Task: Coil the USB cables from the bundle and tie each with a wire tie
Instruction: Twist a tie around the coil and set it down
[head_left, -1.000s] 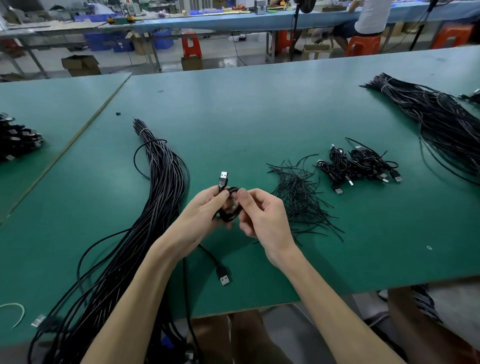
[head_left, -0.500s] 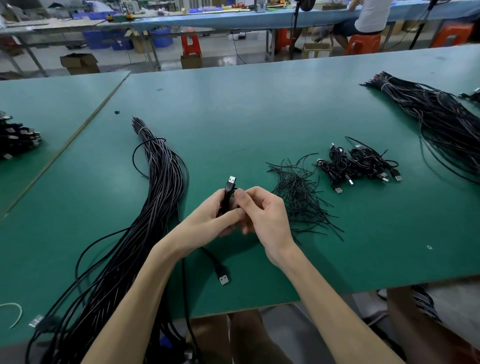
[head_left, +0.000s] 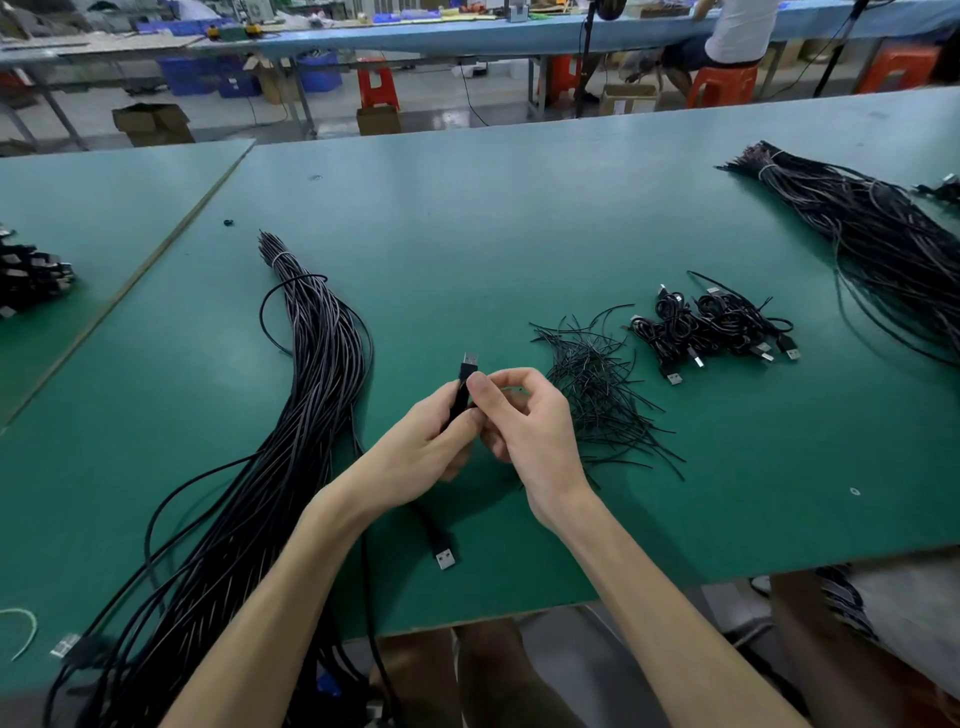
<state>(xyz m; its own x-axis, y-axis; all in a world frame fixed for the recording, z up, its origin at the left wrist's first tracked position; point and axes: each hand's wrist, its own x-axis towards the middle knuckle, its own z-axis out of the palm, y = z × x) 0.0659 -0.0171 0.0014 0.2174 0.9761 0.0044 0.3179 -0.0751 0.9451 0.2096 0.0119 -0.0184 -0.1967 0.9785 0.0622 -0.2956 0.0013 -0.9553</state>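
My left hand (head_left: 423, 449) grips a coiled black USB cable (head_left: 460, 397) just above the green table (head_left: 467, 234); one plug (head_left: 469, 361) sticks up past my fingers. My right hand (head_left: 524, 423) pinches the same coil from the right, thumb and forefinger on it. The cable's other plug (head_left: 445, 558) lies on the table below my hands. A long bundle of black cables (head_left: 306, 395) runs down the left. A pile of black wire ties (head_left: 592, 384) lies right of my hands. Several coiled, tied cables (head_left: 711, 327) sit farther right.
A second cable bundle (head_left: 878, 244) lies at the far right. More cable ends (head_left: 31, 275) sit on the neighbouring table at the left. The near table edge (head_left: 623, 597) runs just below my forearms. A person on an orange stool (head_left: 722, 83) sits behind.
The coil has been flattened between my hands, its open loop no longer showing. The upper plug has shifted right and stands more upright. My hands have closed together.
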